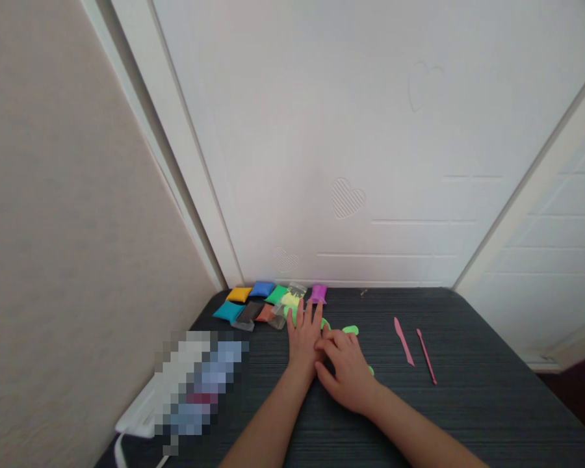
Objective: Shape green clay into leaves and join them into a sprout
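Note:
My left hand lies palm down with its fingers spread, over light green modelling clay that shows around the fingers. Against its side rests my right hand, fingers bent and thumb apart, with nothing visible between them. A rounded green clay piece pokes out beyond the right knuckles. Another bit of green clay shows at the right hand's outer edge. What lies under both palms is hidden.
Beyond my left hand are several clay packets, among them yellow, teal and purple. A pink plastic knife and a thin pink tool lie right on the dark table. A blurred-out white object stands left.

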A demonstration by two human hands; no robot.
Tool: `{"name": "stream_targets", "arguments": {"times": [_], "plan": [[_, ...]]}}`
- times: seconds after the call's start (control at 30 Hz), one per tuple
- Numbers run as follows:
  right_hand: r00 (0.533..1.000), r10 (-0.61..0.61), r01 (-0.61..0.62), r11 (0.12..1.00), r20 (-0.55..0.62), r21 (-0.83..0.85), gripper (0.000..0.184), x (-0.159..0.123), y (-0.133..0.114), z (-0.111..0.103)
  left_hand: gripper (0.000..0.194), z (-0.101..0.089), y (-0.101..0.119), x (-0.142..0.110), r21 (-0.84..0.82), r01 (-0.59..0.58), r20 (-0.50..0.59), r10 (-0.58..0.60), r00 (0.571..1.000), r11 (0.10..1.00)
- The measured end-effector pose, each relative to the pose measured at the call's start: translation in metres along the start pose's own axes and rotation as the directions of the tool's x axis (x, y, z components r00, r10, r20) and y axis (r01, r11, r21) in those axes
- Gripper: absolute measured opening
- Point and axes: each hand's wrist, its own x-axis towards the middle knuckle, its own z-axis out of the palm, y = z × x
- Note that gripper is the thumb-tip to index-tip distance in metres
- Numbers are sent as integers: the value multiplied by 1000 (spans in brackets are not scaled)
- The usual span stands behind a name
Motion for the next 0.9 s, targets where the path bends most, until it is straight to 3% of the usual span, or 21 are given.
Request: {"name": "stream_targets", "arguments": {"times": [0.23, 0.43, 0.7, 0.9], "plan": [[995, -58, 53, 997, 78, 64, 6, -6, -12, 4, 52, 5, 0, 1, 3, 16, -6, -16, 1000, 1000], [999, 44, -43, 995, -8, 88, 30, 0, -2, 1, 50, -1, 3, -1, 0, 5, -7, -5, 1000, 1000], [998, -9, 2, 995, 68, 100, 8, -5, -7, 2, 49, 0, 1, 0, -6, 5, 1, -5, 1000, 1000], [999, 45, -45, 993, 6, 108, 36, -5, -1, 0, 49, -10, 7, 1, -13, 5, -5, -5, 1000, 1000]]}}
